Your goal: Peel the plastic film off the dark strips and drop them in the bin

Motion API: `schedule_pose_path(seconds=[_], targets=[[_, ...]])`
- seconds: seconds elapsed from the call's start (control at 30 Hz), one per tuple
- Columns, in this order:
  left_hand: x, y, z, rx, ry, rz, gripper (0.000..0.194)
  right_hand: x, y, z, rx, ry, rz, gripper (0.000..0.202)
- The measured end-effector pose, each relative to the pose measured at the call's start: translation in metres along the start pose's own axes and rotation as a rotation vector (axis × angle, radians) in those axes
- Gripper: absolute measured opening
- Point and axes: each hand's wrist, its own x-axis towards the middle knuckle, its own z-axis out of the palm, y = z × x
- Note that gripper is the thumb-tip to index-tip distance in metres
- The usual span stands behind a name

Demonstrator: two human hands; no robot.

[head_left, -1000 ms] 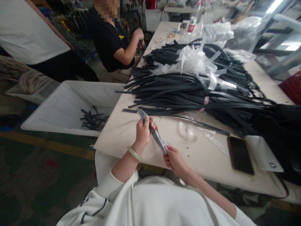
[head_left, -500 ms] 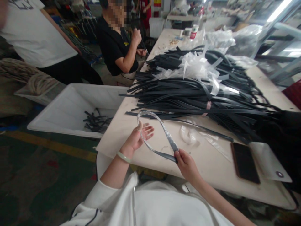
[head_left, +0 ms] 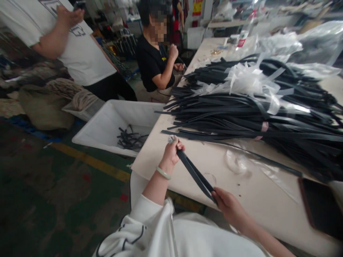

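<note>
A dark flat strap (head_left: 196,175), folded double, stretches between my two hands above the table's front edge. My left hand (head_left: 173,150) is closed round its upper end, and a bit of clear plastic film (head_left: 170,139) pokes out above the fist. Lower right, my right hand (head_left: 230,204) pinches the other end of the strap between thumb and fingers. Beyond my hands a big heap of dark straps (head_left: 227,123) lies across the table (head_left: 193,203), with crumpled white plastic strips (head_left: 245,80) on top.
Left of the table stands a white bin (head_left: 93,134) with several dark pieces inside. A phone (head_left: 320,205) lies at the table's right. Loose clear film (head_left: 235,162) rests near the heap. One person (head_left: 152,60) sits at the table's far left; another (head_left: 83,57) stands behind the bin.
My left hand has closed on the strap's looped end, which was open round my spread fingers. The plastic film that covered the loop is now bunched at the fist. The view has turned left.
</note>
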Motion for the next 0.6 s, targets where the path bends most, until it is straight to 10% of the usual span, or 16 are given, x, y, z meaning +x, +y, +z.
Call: schedule_pose_path(seconds=[0.23,0.47,0.6], targets=[[-0.004,0.056,-0.037,0.428,0.069,0.192,0.062,0.034,-0.017,-0.006,-0.024,0.119,-0.035,0.034],[-0.018,0.227,-0.039,1.127,-0.182,0.286,0.032,0.086,-0.080,0.002,0.178,-0.058,-0.118,0.032],[-0.018,0.307,-0.023,1.385,-0.039,0.348,0.031,0.134,-0.124,0.016,0.217,-0.110,-0.206,0.028]])
